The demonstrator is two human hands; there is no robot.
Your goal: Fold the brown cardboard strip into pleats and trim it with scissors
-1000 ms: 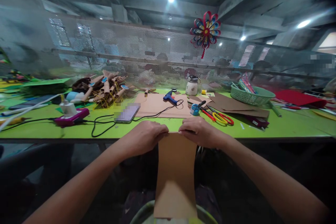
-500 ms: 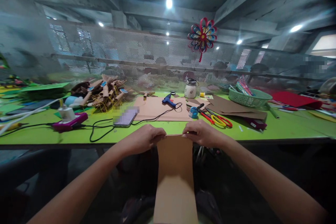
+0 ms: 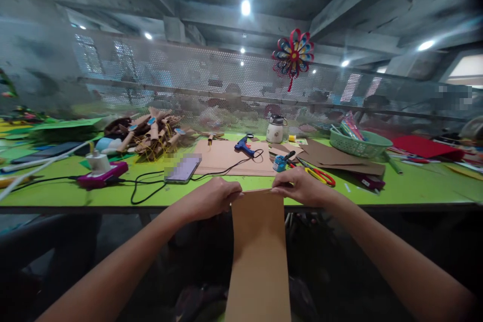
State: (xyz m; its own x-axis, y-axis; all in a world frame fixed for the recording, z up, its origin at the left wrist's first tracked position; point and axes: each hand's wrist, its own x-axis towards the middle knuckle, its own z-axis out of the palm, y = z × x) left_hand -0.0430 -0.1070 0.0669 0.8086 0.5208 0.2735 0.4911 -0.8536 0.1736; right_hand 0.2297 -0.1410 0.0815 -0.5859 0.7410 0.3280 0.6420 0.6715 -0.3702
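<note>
A long strip of brown kraft paper (image 3: 259, 251) hangs down over the table's front edge toward my lap. My left hand (image 3: 216, 197) pinches its upper left corner, and my right hand (image 3: 300, 188) pinches the upper right corner. The top edge between them looks narrowly folded or curled. Just beyond my hands lie sheets of brown card (image 3: 215, 158) with a blue glue gun (image 3: 244, 147) on top. Close behind my right hand stand a small blue jar (image 3: 279, 163) and scissors with red and yellow handles (image 3: 320, 175), partly covered by that hand.
On the green table (image 3: 151, 198) lie a phone (image 3: 183, 168), a purple power strip (image 3: 103, 175) with cables, and a pile of rolled brown paper pieces (image 3: 154, 133). A white bottle (image 3: 275, 130), a green basket (image 3: 360, 145) and red sheets (image 3: 426, 147) are farther back. A perforated screen (image 3: 226, 85) stands behind.
Both hands have shifted slightly right with the paper strip, still pinching its top corners. My right hand now covers more of the scissors. The view has moved a little.
</note>
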